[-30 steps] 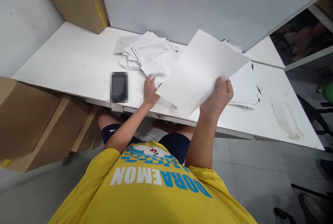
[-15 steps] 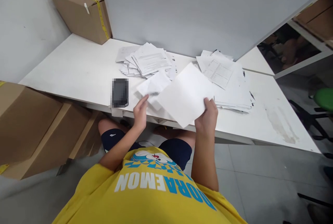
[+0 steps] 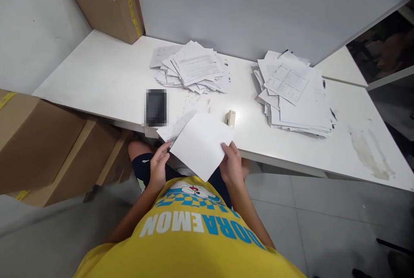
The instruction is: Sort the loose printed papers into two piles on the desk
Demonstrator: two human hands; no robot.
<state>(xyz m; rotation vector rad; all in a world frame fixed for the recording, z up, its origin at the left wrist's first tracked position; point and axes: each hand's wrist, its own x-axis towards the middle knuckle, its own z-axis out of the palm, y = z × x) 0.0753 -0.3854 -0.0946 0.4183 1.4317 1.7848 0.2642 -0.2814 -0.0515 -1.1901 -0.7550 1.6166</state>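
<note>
My right hand (image 3: 232, 161) grips a blank white sheet of paper (image 3: 202, 146) by its right edge, thumb on top. The sheet is held tilted over the table's front edge, above my lap. My left hand (image 3: 158, 166) is at the left side, its fingers closed on the lower corner of a printed sheet (image 3: 177, 126). That printed sheet lies partly hidden behind the blank one. Just beyond the blank sheet, a small cream-coloured stapler (image 3: 230, 118) rests on the table.
A loose paper pile (image 3: 197, 69) lies at the back middle of the white table (image 3: 97, 77), another stack (image 3: 300, 105) to the right. A blurred dark device (image 3: 156, 107) sits near the front edge. Cardboard boxes (image 3: 106, 6) stand at the back left and lower left (image 3: 35, 140).
The blank sheet has come left and closer to my body with my right hand. My left hand has drawn back and closed on printed paper. The stapler now shows.
</note>
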